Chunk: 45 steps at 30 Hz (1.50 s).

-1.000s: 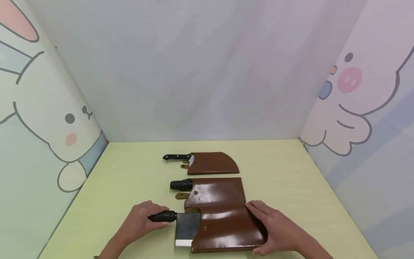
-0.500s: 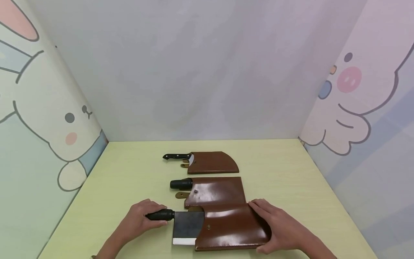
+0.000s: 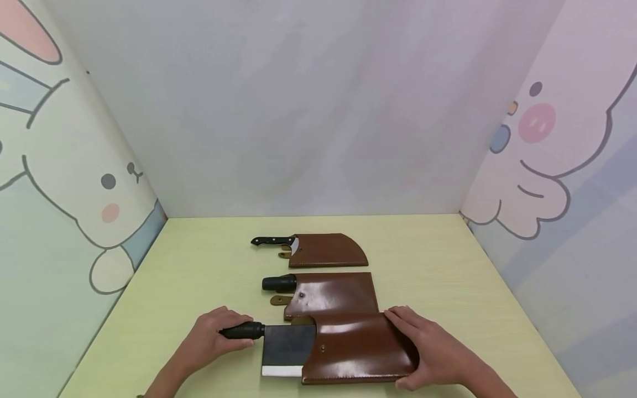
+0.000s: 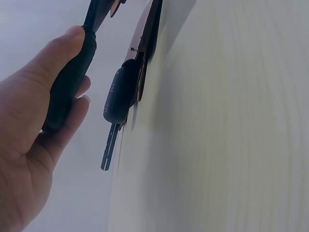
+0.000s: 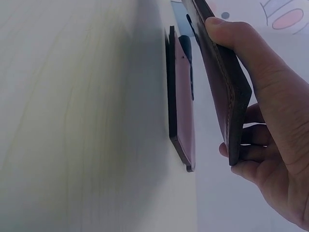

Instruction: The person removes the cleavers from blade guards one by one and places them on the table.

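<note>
A cleaver (image 3: 287, 347) with a black handle has its blade partly inside a brown leather sheath (image 3: 360, 348); the rest of the dark blade and its bright edge show on the left. My left hand (image 3: 216, 337) grips the handle (image 4: 72, 82). At the sheath's far right end, my right hand (image 3: 430, 351) holds it between thumb and fingers, as the right wrist view also shows with the sheath's edge (image 5: 231, 92). Both wrist views show the held pieces raised off the table. Whatever part of the blade lies inside the sheath is hidden.
Just behind lies a second brown sheath (image 3: 338, 293) with a black handle (image 3: 278, 283) sticking out, partly overlapped by the held sheath in the head view. Farther back is a rounded sheath (image 3: 328, 250) with a riveted knife handle (image 3: 271, 241). All rest on a pale yellow table (image 3: 199, 265).
The left hand has drawn the cleaver a little left, so more blade shows. The sheath and right hand have shifted slightly right.
</note>
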Motion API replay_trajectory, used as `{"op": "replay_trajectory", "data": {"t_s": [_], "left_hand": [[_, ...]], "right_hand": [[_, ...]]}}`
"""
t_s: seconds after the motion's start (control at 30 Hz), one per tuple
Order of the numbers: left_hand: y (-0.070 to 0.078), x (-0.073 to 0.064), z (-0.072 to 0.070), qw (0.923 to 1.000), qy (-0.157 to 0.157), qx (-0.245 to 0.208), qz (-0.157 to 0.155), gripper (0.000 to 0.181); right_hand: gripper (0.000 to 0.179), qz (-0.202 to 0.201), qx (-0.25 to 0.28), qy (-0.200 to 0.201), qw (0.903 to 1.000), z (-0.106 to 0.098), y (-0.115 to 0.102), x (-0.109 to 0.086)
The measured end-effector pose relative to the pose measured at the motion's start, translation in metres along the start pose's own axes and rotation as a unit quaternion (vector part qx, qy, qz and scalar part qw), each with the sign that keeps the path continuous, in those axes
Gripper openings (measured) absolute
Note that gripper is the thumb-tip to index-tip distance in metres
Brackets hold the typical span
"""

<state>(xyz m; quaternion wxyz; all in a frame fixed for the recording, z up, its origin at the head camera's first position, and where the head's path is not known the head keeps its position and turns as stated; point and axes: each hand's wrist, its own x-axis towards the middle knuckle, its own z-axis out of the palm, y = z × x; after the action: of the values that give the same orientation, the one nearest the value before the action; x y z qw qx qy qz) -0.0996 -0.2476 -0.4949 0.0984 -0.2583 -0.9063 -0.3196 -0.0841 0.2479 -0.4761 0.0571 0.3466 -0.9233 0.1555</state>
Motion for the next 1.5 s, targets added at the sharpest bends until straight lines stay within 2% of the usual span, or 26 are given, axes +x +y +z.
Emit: {"op": "replay_trajectory", "data": {"t_s": [0.33, 0.7, 0.97, 1.17, 1.5], "left_hand": [[-0.004, -0.001, -0.005, 0.9995, -0.013, -0.008, -0.028, 0.034], [-0.012, -0.006, -0.008, 0.9999, 0.003, -0.007, -0.014, 0.034], [-0.013, -0.01, -0.01, 0.9994, -0.012, -0.02, -0.024, 0.032], [-0.014, -0.011, -0.013, 0.9994, -0.012, -0.025, -0.023, 0.033], [-0.014, -0.012, -0.016, 0.9989, -0.013, -0.039, -0.024, 0.032]], "right_hand": [[0.114, 0.006, 0.009, 0.001, 0.9999, -0.001, 0.003, -0.003], [0.118, 0.004, 0.0, 0.013, 0.9999, 0.002, 0.008, -0.009], [0.112, 0.016, 0.026, -0.006, 0.9995, 0.001, 0.008, -0.013], [0.113, 0.011, 0.033, -0.005, 0.9994, 0.0, 0.008, -0.014], [0.112, 0.031, 0.039, -0.017, 0.9986, -0.005, 0.006, -0.015]]}}
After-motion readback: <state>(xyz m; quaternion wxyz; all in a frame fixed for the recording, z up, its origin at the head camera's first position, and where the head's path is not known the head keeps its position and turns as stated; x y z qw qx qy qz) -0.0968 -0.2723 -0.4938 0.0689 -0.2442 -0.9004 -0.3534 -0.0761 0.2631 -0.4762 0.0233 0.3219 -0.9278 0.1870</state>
